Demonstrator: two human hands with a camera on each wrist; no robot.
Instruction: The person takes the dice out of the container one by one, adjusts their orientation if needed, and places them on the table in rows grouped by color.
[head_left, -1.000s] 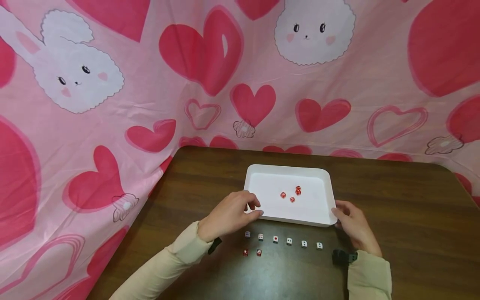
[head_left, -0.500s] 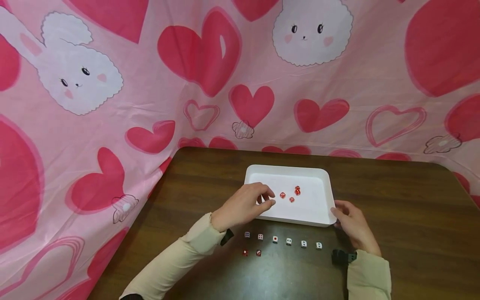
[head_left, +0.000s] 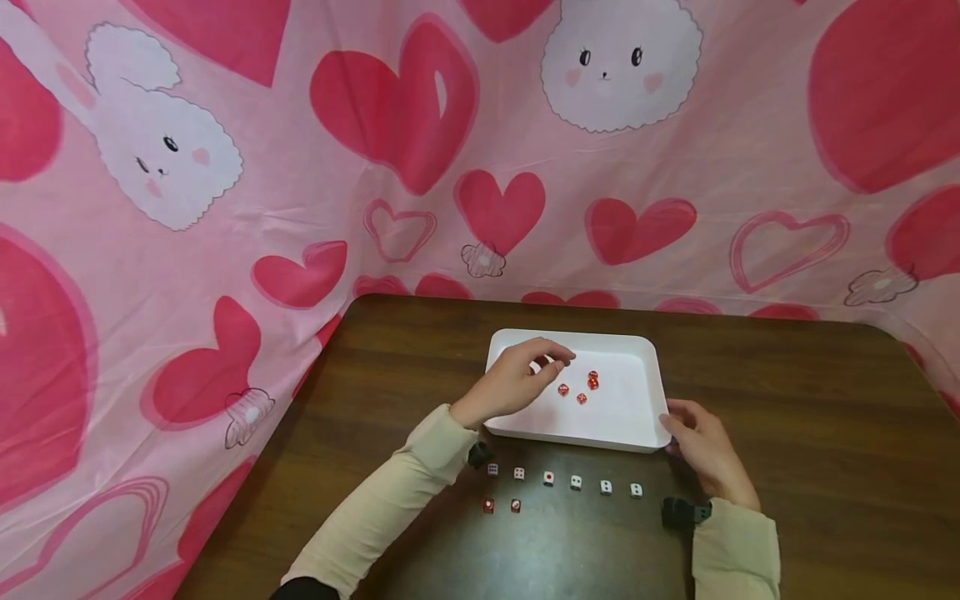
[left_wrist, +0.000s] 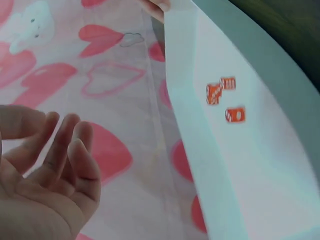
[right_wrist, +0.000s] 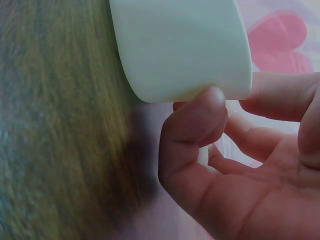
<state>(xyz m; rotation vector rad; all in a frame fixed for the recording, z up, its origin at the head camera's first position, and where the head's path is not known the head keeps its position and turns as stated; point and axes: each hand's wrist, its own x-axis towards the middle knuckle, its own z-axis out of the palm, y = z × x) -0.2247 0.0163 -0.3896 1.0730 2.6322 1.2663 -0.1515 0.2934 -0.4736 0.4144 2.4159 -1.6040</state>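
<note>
A shallow white tray (head_left: pixel 622 429) lies on the table with several red dice (head_left: pixel 581 398) inside. My left hand (head_left: pixel 510 382) hovers over the tray's left part, its fingers loosely bent just left of those dice. Nothing is between these fingers in the left wrist view, where the hand (left_wrist: pixel 50 175) appears beside the tray (left_wrist: pixel 185 110). At the tray's front right corner, my right hand (head_left: pixel 705 446) grips the rim. The right wrist view has its thumb (right_wrist: pixel 195 117) against the tray wall (right_wrist: pixel 185 50), with other fingers on the far side.
In front of the tray runs a row of several white dice (head_left: pixel 548 477). Two more red dice (head_left: pixel 515 505) sit nearer, below the row's left end. The brown wooden table (head_left: pixel 810 417) is backed by a pink heart-patterned cloth (head_left: pixel 420 292).
My left hand has moved from the tray's front left edge to the right and farther in, over the tray. My right hand keeps its hold on the tray corner.
</note>
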